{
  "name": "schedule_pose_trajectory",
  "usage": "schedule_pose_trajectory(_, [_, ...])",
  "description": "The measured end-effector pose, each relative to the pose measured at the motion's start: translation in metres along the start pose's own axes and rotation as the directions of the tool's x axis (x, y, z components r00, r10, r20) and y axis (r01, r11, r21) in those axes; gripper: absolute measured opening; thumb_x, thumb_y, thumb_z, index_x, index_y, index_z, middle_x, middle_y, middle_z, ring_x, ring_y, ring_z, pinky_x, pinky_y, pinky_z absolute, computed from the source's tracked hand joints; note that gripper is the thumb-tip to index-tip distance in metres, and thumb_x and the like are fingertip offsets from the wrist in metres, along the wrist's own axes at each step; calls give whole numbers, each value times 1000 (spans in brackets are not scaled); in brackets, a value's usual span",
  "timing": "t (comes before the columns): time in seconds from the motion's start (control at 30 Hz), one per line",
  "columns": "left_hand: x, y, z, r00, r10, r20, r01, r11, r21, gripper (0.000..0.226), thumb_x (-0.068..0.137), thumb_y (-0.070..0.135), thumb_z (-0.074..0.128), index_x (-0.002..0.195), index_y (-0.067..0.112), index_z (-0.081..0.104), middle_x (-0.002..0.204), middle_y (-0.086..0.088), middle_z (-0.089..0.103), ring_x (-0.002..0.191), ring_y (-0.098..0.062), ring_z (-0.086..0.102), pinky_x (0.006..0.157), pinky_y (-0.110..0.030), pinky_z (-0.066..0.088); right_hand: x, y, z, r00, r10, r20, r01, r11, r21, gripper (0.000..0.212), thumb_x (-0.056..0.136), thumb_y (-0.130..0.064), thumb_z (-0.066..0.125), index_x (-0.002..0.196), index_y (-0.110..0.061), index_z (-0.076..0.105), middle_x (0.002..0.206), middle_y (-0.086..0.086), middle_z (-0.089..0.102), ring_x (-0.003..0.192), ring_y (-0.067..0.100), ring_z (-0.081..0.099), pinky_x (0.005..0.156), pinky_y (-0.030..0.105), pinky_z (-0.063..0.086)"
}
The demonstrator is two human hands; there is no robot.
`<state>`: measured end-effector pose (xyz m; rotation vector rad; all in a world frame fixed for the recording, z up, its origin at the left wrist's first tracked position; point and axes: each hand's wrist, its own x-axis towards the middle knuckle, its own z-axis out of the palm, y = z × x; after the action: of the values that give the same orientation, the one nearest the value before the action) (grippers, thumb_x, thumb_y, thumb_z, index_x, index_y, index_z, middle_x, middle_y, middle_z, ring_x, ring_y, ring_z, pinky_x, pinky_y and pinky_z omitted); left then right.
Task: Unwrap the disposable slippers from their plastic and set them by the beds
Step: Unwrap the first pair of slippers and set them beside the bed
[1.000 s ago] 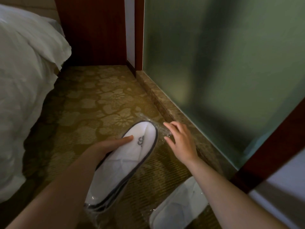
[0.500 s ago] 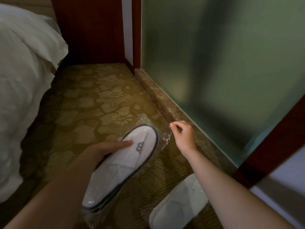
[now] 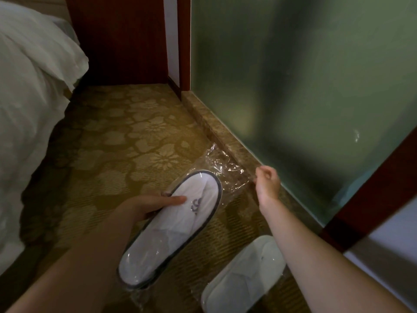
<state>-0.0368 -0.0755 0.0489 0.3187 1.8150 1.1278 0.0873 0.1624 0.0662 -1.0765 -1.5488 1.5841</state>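
Now the right hand [image 3: 267, 182] is closed in a pinch on the loose end of the plastic wrap [image 3: 222, 170], and that end is drawn out taut toward the stone ledge [image 3: 228, 134], where a second ago the same hand was open and only reaching for it. The left hand [image 3: 146, 205] keeps its grip on the wrapped slippers [image 3: 173, 227], thumb laid flat on top, fingers curled under the near edge, holding the pack above the carpet [image 3: 126, 141] just short of the ledge. The pack has barely shifted; only the film has stretched away from the toe. Judgement: the pull-off has started, but the slippers are still inside the plastic from toe to heel, so unwrapping is at its opening stage. A second pair of slippers [image 3: 243, 276] lies on the carpet near the ledge, close under the right forearm, film apparently still on it. The bed [image 3: 29, 105] sits well across the carpet from the ledge; nothing is set beside it yet.
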Motion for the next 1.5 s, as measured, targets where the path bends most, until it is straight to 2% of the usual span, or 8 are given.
schedule_pose_trajectory(0.17, [0,-6,-6,996,-64,-62,68,994,80,80,39,53,87,107,15,68,110,-10,73,104,-30,68,98,-46,50,-13,-17,9,887,-365,282,437,862,-256,22,89,0,47,93,-11,65,85,0,63,80,13,59,75,20,43])
schedule_pose_trajectory(0.37, [3,-12,-9,997,-48,-53,57,982,179,87,34,56,88,108,13,69,108,-9,74,101,-28,70,96,-44,52,-28,-13,25,806,-31,591,332,851,-407,26,93,-8,45,104,-16,67,94,-4,67,92,21,66,90,37,54])
schedule_pose_trajectory(0.5, [3,-11,-4,1000,0,-23,6,967,253,58,54,42,82,105,17,70,98,-1,77,94,-20,71,84,-31,57,-23,-10,15,708,241,664,42,924,-380,20,92,-8,53,108,-8,65,87,2,68,72,11,66,60,21,58])
schedule_pose_trajectory(0.63, [0,-8,1,1000,7,-7,-4,946,323,17,69,37,76,81,27,68,73,14,72,76,-5,66,57,-11,50,-22,-6,4,574,383,724,64,860,-506,19,87,-14,63,105,-13,65,85,-1,67,74,9,63,59,19,54])
schedule_pose_trajectory(0.73, [2,-6,4,1000,-24,-6,24,933,360,36,52,49,78,80,28,70,73,14,73,82,-10,67,70,-19,53,-20,-3,5,563,399,723,122,826,-551,31,83,-16,68,114,-13,63,90,-1,67,82,12,63,68,23,54])
schedule_pose_trajectory(0.87, [6,-5,6,998,-48,38,32,938,344,46,52,49,80,89,23,73,78,11,78,88,-15,70,76,-24,54,-19,-3,10,564,403,721,216,771,-600,45,78,-23,72,120,-12,61,114,8,68,105,25,64,92,40,53])
schedule_pose_trajectory(1.07, [6,-4,4,1000,17,21,-22,957,289,57,42,53,81,92,26,72,82,10,78,86,-12,72,71,-22,55,-20,3,16,604,287,743,237,826,-511,29,84,-22,67,110,-10,67,96,-1,67,91,15,63,83,29,51])
schedule_pose_trajectory(1.5, [14,-11,0,808,210,-551,66,896,438,98,67,63,66,145,16,30,152,-10,29,138,-33,31,112,-49,32,4,10,-15,917,181,357,-82,958,-277,25,89,-31,59,110,-19,60,87,3,64,64,13,51,57,23,44])
